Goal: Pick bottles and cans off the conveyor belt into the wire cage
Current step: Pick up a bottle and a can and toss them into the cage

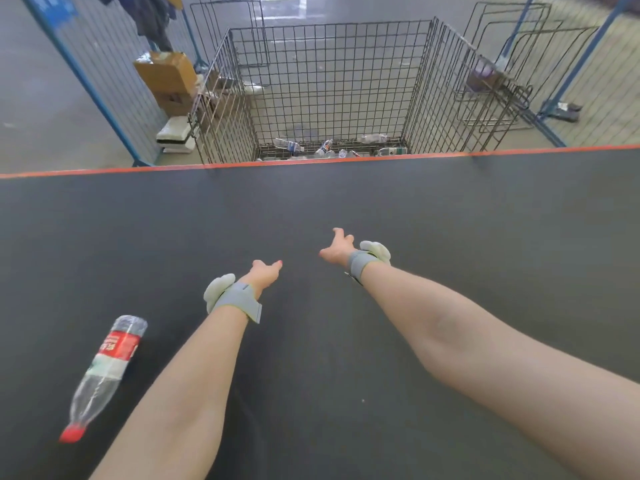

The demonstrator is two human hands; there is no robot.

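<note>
A: One bottle (105, 372) lies on the belt (346, 202), behind and left of both hands, cap toward the person.

B: Left hand (265, 273) is nearer. Both, right hand (337, 247) included, are spread, empty. Cage (329, 91) is ahead.

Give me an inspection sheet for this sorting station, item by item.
Surface: dark conveyor belt with an orange far edge, mostly bare.
Job's things: one clear plastic bottle, red cap and red label, lying on the belt near the left forearm; wire cage beyond the belt holds a few bottles at its bottom.
Clutter: cardboard boxes left of the cage.
Hands: left hand and right hand both open, empty, stretched forward.
Cables: nothing seen.
Surroundings: blue-framed mesh fence, concrete floor.
</note>
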